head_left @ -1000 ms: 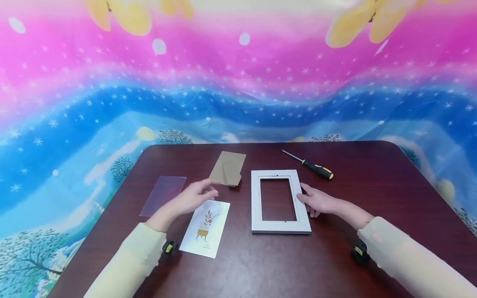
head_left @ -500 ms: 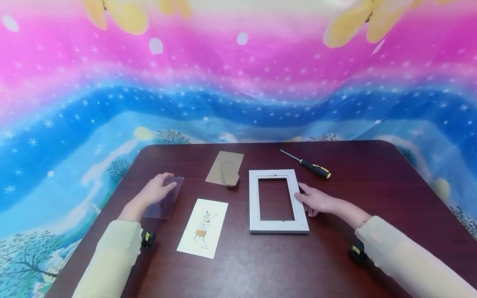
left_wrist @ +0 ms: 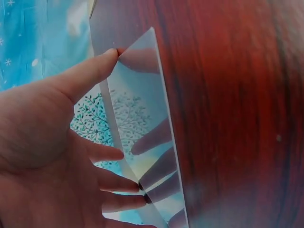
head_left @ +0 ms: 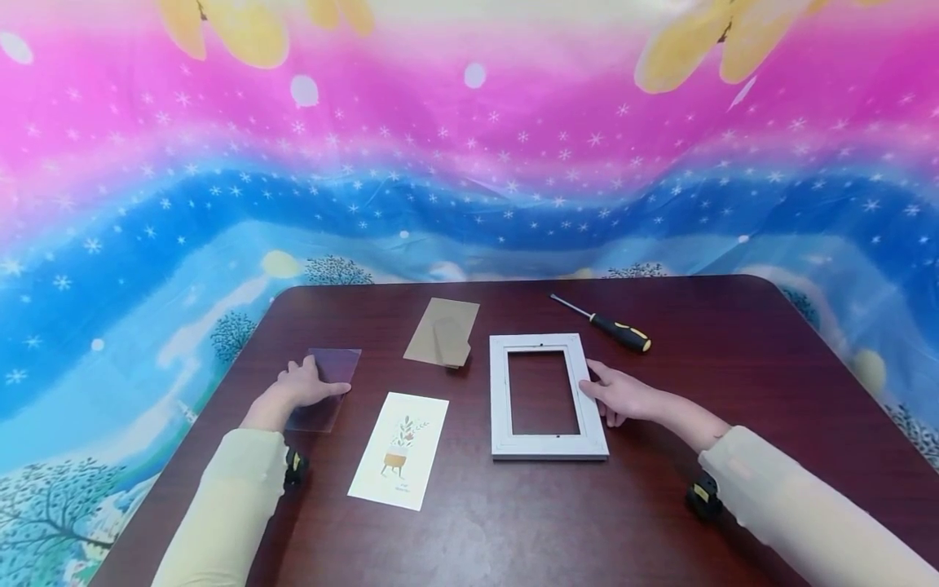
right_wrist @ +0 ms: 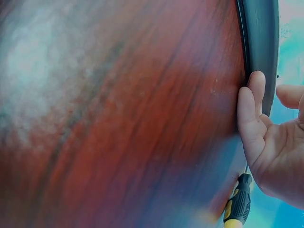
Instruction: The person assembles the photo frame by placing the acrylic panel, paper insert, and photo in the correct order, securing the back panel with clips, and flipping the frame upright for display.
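My left hand [head_left: 304, 387] is spread over a clear plastic sheet [head_left: 341, 371] on the table's left side. Its thumb and fingertips touch the sheet [left_wrist: 137, 104] in the left wrist view, where the sheet mirrors them. The right hand [head_left: 623, 395] holds the right side rail of a white picture frame [head_left: 506, 399], thumb on top and fingers along the outer side. That frame lies flat, its opening showing the tabletop. In the right wrist view, the fingers [right_wrist: 251, 114] meet the frame's edge [right_wrist: 266, 42].
Between the hands lies a white card [head_left: 399, 452] with a potted plant picture. Behind it is a brown backing board [head_left: 433, 330] with a folded stand. A black and yellow screwdriver [head_left: 619, 333] lies beyond the frame on the dark wooden table [head_left: 469, 530].
My left hand has swung left from above the card to the clear sheet and come down on it. The right hand stays at the frame. The view has shifted slightly.
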`<action>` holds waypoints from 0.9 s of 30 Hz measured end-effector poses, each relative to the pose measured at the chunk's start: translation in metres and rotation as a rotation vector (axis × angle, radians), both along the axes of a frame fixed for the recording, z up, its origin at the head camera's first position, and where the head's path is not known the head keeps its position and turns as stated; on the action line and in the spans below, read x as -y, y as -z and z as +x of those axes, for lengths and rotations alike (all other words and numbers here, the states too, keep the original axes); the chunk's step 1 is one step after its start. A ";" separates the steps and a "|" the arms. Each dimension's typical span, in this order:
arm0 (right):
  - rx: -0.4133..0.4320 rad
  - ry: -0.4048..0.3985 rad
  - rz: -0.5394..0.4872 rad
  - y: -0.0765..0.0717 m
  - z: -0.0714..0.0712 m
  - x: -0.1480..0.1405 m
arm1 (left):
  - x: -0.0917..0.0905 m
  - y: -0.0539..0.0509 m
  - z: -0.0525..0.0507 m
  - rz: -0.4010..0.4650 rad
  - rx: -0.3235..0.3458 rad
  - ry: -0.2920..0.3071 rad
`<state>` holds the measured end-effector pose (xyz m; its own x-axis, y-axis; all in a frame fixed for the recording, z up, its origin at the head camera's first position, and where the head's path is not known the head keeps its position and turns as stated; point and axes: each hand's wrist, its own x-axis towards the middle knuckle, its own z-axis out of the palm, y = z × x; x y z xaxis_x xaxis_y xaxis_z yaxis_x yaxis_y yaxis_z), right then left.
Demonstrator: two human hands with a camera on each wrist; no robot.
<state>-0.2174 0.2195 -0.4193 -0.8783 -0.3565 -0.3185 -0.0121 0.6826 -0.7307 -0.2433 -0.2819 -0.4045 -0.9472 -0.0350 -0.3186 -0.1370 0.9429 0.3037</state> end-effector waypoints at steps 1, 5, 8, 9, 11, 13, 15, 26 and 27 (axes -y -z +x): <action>-0.001 -0.001 -0.001 0.000 0.000 0.000 | 0.000 0.001 0.000 -0.008 -0.007 -0.001; -0.001 -0.005 -0.002 0.001 0.000 -0.001 | -0.003 0.000 -0.003 -0.022 -0.020 -0.002; 0.001 -0.001 0.004 0.001 0.000 -0.001 | -0.005 -0.002 -0.005 -0.011 -0.027 -0.012; 0.002 0.002 0.006 0.000 0.000 -0.001 | -0.006 -0.002 -0.005 -0.003 -0.029 -0.019; 0.000 -0.002 0.005 0.000 0.000 -0.001 | -0.007 -0.003 -0.006 0.010 -0.037 -0.031; 0.002 0.001 -0.001 0.000 0.000 0.000 | -0.008 -0.005 -0.007 0.020 -0.043 -0.044; 0.006 0.000 -0.009 0.001 0.000 0.000 | -0.009 -0.006 -0.008 0.030 -0.043 -0.054; 0.006 0.003 -0.002 0.001 0.000 0.000 | -0.003 -0.011 -0.017 0.046 -0.020 -0.052; 0.007 0.005 -0.005 0.001 0.000 0.000 | -0.003 -0.012 -0.017 0.048 -0.019 -0.049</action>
<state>-0.2176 0.2195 -0.4199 -0.8778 -0.3536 -0.3232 -0.0032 0.6789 -0.7342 -0.2607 -0.2791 -0.3926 -0.9506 -0.0664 -0.3032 -0.1762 0.9196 0.3512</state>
